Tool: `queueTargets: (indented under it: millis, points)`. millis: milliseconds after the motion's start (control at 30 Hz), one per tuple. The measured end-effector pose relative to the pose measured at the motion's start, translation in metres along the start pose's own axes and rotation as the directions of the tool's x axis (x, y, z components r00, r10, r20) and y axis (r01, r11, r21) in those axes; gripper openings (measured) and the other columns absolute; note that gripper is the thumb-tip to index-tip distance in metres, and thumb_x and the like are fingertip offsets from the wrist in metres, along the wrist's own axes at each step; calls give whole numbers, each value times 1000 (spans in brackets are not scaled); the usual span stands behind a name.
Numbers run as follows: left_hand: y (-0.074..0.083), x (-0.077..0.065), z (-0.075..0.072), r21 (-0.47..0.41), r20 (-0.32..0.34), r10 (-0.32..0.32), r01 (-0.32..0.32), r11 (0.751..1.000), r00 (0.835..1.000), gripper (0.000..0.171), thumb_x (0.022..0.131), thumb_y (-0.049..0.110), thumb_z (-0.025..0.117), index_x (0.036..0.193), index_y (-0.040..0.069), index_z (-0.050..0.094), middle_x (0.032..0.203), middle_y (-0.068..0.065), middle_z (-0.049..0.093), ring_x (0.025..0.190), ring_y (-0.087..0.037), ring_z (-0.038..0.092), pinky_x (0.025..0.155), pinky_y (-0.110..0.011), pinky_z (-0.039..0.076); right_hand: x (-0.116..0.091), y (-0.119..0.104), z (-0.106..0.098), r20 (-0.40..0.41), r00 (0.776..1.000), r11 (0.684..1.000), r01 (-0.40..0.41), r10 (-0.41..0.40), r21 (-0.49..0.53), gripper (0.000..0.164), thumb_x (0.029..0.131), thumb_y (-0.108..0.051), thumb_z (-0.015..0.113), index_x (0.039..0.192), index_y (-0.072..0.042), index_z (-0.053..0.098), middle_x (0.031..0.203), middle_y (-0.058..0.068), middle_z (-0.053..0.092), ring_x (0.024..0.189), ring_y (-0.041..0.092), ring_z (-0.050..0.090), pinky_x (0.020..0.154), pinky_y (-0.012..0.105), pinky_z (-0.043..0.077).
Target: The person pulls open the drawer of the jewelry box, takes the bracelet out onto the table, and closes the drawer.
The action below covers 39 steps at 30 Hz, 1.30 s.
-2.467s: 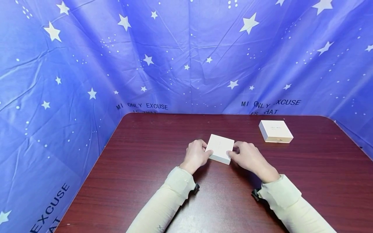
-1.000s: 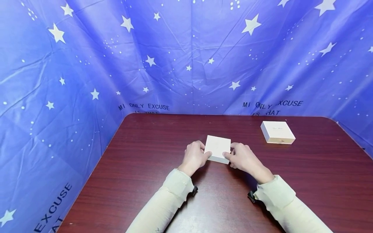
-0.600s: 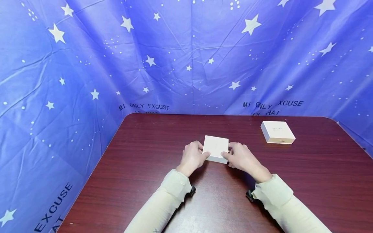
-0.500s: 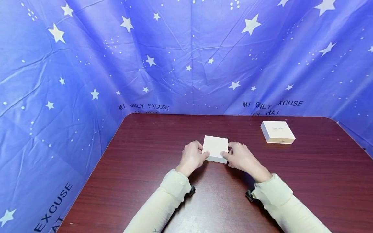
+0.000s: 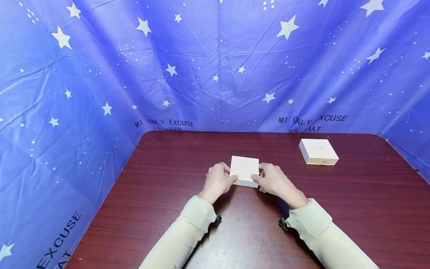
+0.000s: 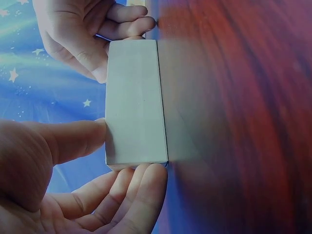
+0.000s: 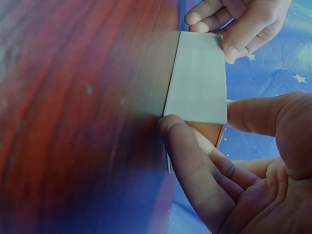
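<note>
While your left hand (image 5: 217, 181) and right hand (image 5: 274, 181) pinch its opposite sides, the box (image 5: 245, 168) looks white, low and nearly square, with straight edges.

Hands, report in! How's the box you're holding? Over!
Left hand, right hand: both gripping. Held box: between them. Second box: back right, out of the way.

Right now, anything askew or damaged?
Nothing stands out on the table: the held box looks undented, the second box lies flat. Only the backdrop is creased, breaking up its lettering at right.
</note>
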<state>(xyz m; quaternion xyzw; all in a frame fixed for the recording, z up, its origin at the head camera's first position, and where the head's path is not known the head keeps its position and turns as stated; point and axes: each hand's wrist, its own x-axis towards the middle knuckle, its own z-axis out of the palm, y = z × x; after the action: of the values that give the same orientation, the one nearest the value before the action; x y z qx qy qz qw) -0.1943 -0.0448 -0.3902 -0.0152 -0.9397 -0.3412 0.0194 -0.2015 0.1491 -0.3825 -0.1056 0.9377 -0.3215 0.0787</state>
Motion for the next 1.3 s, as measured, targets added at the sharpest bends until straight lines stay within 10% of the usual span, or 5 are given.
queueTargets:
  millis: [1300]
  points:
    - [-14,-2,-12,-29,9,-38,38,999,999,27,78,32,76,90,10,65,73,6,62,78,-20,59,77,-38,47,6,-12,11,19,1000,1000,2,-2,16,26,90,-24,61,103,-2,58,61,3,59,47,13,60,54,30,48]
